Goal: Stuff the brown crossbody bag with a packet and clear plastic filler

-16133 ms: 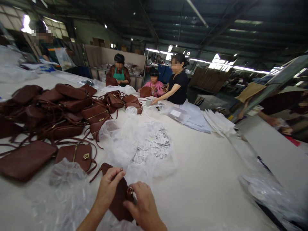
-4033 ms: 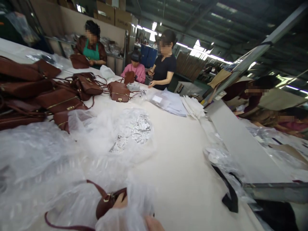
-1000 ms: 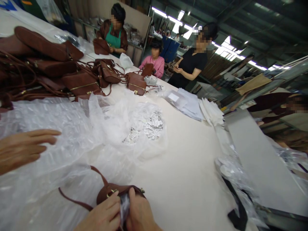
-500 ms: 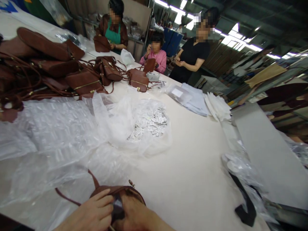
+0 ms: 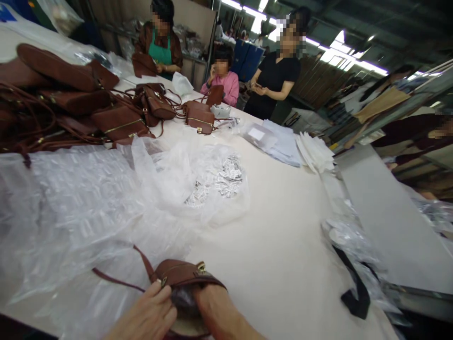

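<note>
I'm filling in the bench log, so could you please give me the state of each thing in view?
Small brown bag: mouth open, strap loose on the table.
Right hand: reaching inside the bag.
Left hand: gripping the bag's rim.
Clear plastic bag of sachets: open, lying flat.
Pile of brown bags: closed, heaped.

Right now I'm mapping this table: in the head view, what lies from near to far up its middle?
brown bag at the hands → clear bag of small packets → brown bag with gold clasp → person in pink
</note>
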### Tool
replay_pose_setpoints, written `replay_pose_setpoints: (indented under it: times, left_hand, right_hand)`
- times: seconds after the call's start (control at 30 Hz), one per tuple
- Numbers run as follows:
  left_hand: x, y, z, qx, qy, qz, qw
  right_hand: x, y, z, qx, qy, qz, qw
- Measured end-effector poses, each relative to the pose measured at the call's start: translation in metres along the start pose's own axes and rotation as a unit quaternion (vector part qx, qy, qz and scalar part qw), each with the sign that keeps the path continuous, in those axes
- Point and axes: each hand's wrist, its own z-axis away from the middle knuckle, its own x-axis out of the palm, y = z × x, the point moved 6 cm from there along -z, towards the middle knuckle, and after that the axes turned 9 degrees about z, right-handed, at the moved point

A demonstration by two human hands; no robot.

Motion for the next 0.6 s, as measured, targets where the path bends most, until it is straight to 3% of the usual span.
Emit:
replay_pose_setpoints:
  times: [0.1,0.2,0.27,0.33,0.43,0.53,0.6]
  left_hand:
    - [-0.001,-0.002,0.004,-0.002,-0.007,0.008,1.0]
    - [-0.003,-0.008,0.005,-0.009,-0.01,0.022,1.0]
    - [-0.003,-0.012,0.004,-0.012,-0.016,0.066,0.998]
    - [-0.004,-0.014,0.001,-0.01,-0.026,0.103,0.994]
    - [-0.01,-0.011,-0.005,-0.006,-0.03,0.092,0.995]
    - [-0.015,-0.011,-0.006,-0.032,0.011,0.088,0.996]
    - [-0.012,-0.021,0.001,-0.089,0.042,0.113,0.989]
  right_hand:
    - [-0.007,-0.003,0.017,-0.031,-0.008,0.005,0.999]
    - [-0.03,0.002,0.041,-0.078,0.023,-0.009,0.997]
    - [-0.05,0.019,0.058,-0.041,0.074,-0.066,0.994]
    - [-0.06,0.046,0.076,0.058,0.121,-0.149,0.98]
    - [-0.047,0.072,0.098,0.182,0.099,-0.257,0.944]
    - [-0.017,0.063,0.103,0.182,0.003,-0.358,0.916]
    - [0.001,0.05,0.099,0.162,-0.031,-0.422,0.891]
